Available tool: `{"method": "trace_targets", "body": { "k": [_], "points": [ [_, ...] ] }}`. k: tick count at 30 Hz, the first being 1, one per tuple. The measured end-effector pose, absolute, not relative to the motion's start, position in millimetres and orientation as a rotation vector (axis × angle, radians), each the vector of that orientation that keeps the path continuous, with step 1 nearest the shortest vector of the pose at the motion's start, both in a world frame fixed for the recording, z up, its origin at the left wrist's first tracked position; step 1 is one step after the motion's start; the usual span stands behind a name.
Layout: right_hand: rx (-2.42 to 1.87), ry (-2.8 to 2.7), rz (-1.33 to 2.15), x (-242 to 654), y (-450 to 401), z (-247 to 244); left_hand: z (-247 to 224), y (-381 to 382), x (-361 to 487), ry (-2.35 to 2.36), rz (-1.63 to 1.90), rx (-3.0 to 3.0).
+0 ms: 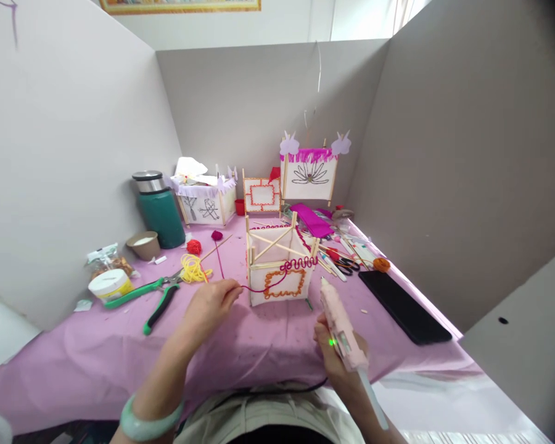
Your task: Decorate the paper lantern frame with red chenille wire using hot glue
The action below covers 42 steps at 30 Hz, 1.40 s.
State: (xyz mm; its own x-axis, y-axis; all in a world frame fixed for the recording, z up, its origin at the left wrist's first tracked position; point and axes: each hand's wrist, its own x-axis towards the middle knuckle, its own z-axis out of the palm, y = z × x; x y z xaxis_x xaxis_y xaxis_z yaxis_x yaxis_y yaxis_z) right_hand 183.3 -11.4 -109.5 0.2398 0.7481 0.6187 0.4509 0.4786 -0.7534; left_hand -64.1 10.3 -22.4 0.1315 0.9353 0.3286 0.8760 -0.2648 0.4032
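Observation:
My left hand (217, 302) pinches a strand of dark red yarn (258, 290) just left of a small box-shaped lantern frame (282, 262). The strand runs to wavy yarn trim along the frame's top right edge; another length leads back to a dark red yarn ball (217, 235). Thin sticks form the frame, crossed on top, with white panels; an orange yarn rectangle (284, 283) decorates the front one. In my right hand (335, 351) is a pale pink hot glue gun (340, 320), its nozzle pointing up, apart from the frame. A green light glows near its grip.
Pliers with green handles (161, 296), yellow yarn (195, 269) and a white tub (111, 285) lie left. A green flask (161, 213) stands behind them. On the right are a black phone (404, 305) and scissors (349, 266). Decorated lanterns (208, 203) stand at the back, before grey partitions.

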Motion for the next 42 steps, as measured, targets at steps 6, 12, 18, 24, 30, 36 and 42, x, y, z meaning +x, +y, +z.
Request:
{"method": "trace_targets", "body": {
  "k": [6,12,18,24,30,36,42],
  "points": [
    [-1.085,-1.485,0.372,190,-11,-110,23,-29,-34,1.426,1.012,2.055],
    [-1.128,-1.433,0.421,187,-14,-103,31,-33,-27,1.348,1.190,1.976],
    [-1.115,-1.480,0.416,187,-13,-98,20,-25,-46,1.751,0.771,2.207],
    [-1.058,-1.549,0.439,187,-14,-89,0,-21,-10,1.891,0.829,2.242],
    [-0.986,-1.623,0.673,180,-15,-77,-36,-6,17,2.131,0.668,2.295],
    [-0.979,-1.532,0.982,171,-15,-64,-42,-5,11,1.825,0.984,2.142],
    [-1.050,-1.485,1.031,171,-16,-60,-19,-10,5,1.438,1.309,1.562]
  ]
}}
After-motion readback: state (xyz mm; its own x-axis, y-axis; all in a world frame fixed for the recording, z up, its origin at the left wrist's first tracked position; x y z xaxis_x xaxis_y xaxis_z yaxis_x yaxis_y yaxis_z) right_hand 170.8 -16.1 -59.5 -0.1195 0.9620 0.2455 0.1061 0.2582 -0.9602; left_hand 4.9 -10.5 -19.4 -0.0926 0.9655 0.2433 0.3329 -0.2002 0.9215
